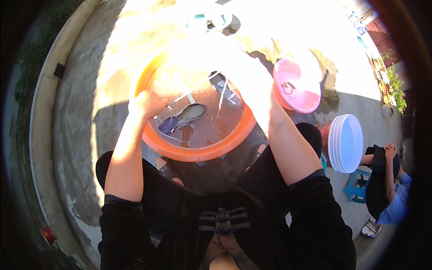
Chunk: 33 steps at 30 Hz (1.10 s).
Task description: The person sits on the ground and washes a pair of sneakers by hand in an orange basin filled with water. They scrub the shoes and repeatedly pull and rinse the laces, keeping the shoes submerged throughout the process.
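A round orange plastic basin (199, 154) full of water stands on the ground between my knees. Two laced shoes lie in it: a grey one (225, 88) upper right, its white lace trailing in the water, and another shoe (184, 118) nearer the left side. My left hand (148, 104) is at the basin's left rim, its thumb pointing inward; glare hides whether it grips the rim. Strong sunlight washes out my right hand (241, 55), beyond the basin's right side, and its fingers and anything in them cannot be made out.
A pink basin (305, 108) stands to the right, with a large bucket (346, 143) below it. Another person (381, 182) sits at far right near a teal plastic stool (357, 189). A low concrete kerb (44, 111) curves along the left.
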Motion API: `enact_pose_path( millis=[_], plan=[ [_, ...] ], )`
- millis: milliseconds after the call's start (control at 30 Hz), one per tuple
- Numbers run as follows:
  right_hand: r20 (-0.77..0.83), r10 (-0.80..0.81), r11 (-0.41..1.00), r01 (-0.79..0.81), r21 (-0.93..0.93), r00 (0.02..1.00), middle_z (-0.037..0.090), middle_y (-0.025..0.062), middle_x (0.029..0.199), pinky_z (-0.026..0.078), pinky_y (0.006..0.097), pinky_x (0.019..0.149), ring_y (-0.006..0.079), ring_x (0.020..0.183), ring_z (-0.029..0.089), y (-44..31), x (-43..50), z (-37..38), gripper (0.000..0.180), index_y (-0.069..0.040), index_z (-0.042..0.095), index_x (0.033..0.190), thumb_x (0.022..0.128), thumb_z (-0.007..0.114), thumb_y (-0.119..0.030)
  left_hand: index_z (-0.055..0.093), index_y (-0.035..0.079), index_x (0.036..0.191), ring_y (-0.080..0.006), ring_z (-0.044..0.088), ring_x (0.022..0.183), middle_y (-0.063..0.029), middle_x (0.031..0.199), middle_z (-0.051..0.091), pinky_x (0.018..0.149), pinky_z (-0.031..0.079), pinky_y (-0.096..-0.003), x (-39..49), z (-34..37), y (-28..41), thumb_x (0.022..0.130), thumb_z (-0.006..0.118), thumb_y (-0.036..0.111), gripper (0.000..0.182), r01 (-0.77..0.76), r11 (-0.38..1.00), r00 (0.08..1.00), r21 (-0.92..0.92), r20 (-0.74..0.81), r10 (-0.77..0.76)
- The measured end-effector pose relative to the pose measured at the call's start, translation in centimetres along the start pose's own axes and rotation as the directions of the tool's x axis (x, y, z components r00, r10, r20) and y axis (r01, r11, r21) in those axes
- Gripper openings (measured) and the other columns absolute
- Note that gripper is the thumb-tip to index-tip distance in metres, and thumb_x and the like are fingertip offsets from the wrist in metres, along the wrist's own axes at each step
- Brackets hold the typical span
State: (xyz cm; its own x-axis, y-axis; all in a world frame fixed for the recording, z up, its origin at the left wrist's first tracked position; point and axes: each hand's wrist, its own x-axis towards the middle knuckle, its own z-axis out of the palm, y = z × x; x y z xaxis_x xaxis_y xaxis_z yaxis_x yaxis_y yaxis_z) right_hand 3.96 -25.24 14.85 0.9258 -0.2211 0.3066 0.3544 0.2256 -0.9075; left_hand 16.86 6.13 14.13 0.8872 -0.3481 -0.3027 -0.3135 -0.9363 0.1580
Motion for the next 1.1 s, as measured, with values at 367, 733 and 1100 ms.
enact_pose_path(
  millis=[367, 733, 1100],
  plan=[
    [0.029, -0.028, 1.0, 0.028, -0.013, 0.999, 0.063, 0.015, 0.135, 0.056, 0.0306, 0.099, 0.0197, 0.119, 0.065, 0.2, -1.2, 5.0, 0.043, 0.007, 0.053, 0.142, 0.102, 0.061, -0.008, 0.074, 0.004, 0.096, -0.015, 0.067, 0.073, -0.0054, 0.085, 0.072, 0.07, 0.055, -0.0292, -4.3, -2.5, 10.7, 0.082, 0.083, 0.006, 0.017, -0.498, 0.688, 0.841, -0.528, -0.488, 0.234],
    [0.113, -0.113, 0.923, 0.147, -0.357, 0.987, 0.073, 0.0094, 0.112, 0.056, 0.0297, 0.092, 0.017, 0.102, 0.07, -0.2, -0.9, 6.6, 0.03, 0.003, 0.067, 0.125, 0.094, 0.065, 0.002, 0.072, 0.004, 0.086, -0.0101, 0.063, 0.065, -0.0036, 0.07, 0.069, 0.064, 0.052, -0.0266, -2.9, -1.1, 10.7, 0.083, 0.081, 0.006, 0.01, -0.441, 0.599, 0.886, -0.668, -0.431, 0.172],
    [-0.123, 0.219, 0.973, -0.208, 0.097, 0.968, 0.07, 0.0037, 0.097, 0.049, 0.0172, 0.062, 0.0075, 0.076, 0.063, 4.0, -0.7, 4.6, 0.025, 0.003, 0.069, 0.119, 0.099, 0.06, -0.009, 0.064, 0.001, 0.09, -0.0097, 0.063, 0.077, -0.0016, 0.081, 0.066, 0.074, 0.053, -0.0256, -1.7, 0.2, 10.1, 0.096, 0.068, 0.001, 0.007, -0.442, 0.314, 0.892, -0.841, -0.376, 0.249]
  ],
)
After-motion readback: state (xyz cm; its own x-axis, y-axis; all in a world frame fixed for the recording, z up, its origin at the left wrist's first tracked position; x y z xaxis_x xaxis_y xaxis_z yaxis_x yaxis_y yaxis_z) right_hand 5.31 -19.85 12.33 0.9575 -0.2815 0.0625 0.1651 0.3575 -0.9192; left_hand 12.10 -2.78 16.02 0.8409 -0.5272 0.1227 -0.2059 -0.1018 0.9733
